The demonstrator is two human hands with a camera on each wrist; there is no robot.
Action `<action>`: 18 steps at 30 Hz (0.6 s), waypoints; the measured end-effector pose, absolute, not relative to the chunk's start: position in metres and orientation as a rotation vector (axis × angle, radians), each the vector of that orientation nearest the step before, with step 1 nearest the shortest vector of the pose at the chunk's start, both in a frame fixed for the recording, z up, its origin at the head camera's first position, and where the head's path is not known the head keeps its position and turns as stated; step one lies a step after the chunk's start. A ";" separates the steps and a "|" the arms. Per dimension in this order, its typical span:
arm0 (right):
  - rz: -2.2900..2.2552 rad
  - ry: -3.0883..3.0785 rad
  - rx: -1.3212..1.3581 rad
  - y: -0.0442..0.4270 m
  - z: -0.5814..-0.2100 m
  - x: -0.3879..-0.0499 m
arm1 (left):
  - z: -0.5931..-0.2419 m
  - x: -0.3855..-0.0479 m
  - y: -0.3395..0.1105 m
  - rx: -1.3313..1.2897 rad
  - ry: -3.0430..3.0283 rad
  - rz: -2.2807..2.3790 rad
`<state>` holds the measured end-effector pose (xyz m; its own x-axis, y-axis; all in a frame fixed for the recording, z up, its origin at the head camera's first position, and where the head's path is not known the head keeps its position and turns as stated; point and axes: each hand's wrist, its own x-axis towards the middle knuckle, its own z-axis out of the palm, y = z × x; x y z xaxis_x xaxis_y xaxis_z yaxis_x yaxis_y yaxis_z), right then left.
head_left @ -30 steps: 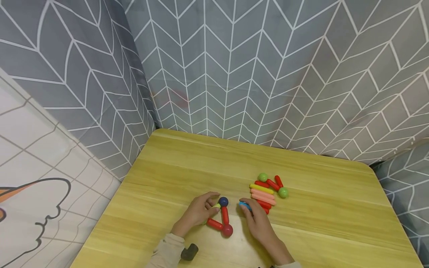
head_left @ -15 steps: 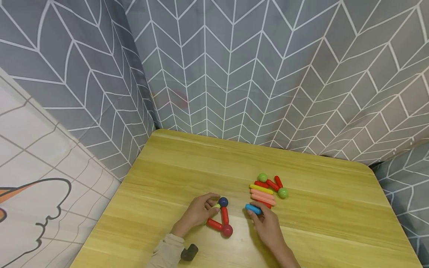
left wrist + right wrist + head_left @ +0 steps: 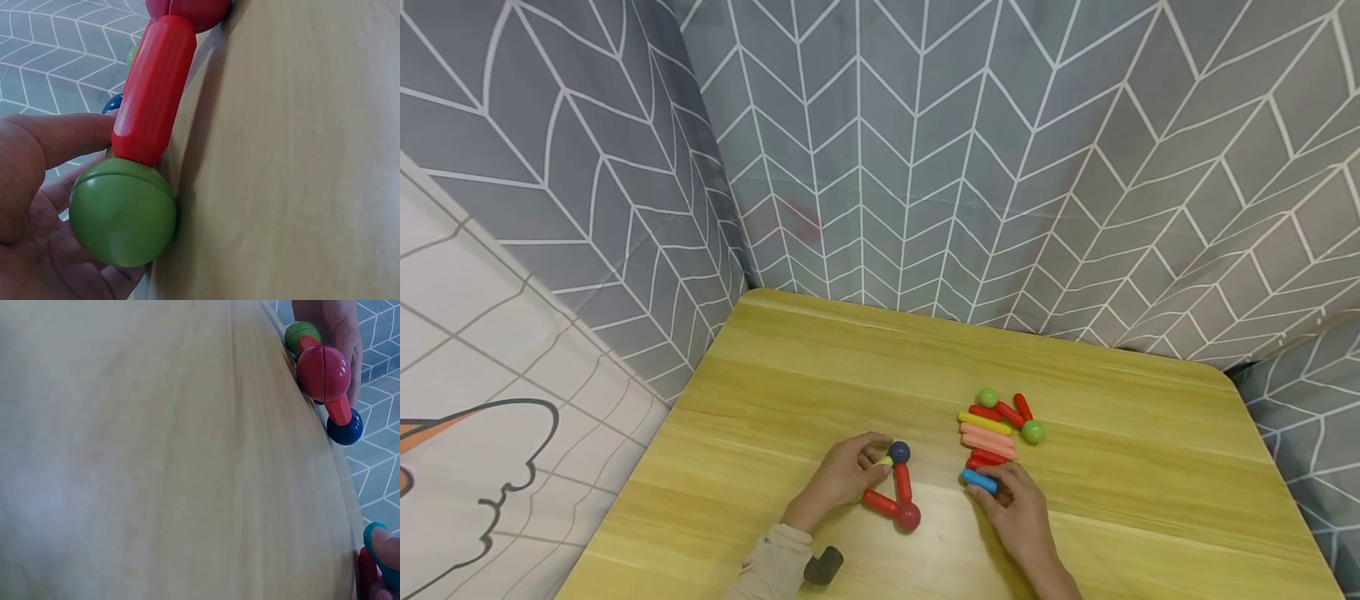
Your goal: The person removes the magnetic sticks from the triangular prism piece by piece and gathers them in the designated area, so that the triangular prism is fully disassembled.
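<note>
Presently a blue stick (image 3: 980, 481) in the right hand (image 3: 1018, 510), near red sticks (image 3: 988, 457).

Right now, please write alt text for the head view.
A left hand grips a frame of coloured balls and rods, while the right hand holds a short blue rod near red, pink and yellow rods on a wood-grain table.

Glossy plastic-looking red ball (image 3: 322, 375), smooth red rod (image 3: 156, 87), wood-grained tabletop (image 3: 1150, 500), cloth curtain (image 3: 880, 150)

Wood-grained table (image 3: 1150, 492) — coloured sticks (image 3: 988, 435) and balls (image 3: 908, 517) on top.
</note>
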<state>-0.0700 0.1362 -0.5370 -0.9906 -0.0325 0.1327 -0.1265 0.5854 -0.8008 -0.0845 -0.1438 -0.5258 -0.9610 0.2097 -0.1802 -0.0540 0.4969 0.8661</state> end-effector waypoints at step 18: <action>1.208 -2.715 0.166 0.140 -0.540 -0.070 | -0.526 -0.082 -0.143 0.160 2.517 1.452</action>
<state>-0.0697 0.1395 -0.5404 -0.9802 -0.0340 0.1952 -0.1678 0.6664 -0.7265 -0.0825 -0.1426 -0.5264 -0.9675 0.2082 -0.1435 -0.0200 0.5026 0.8643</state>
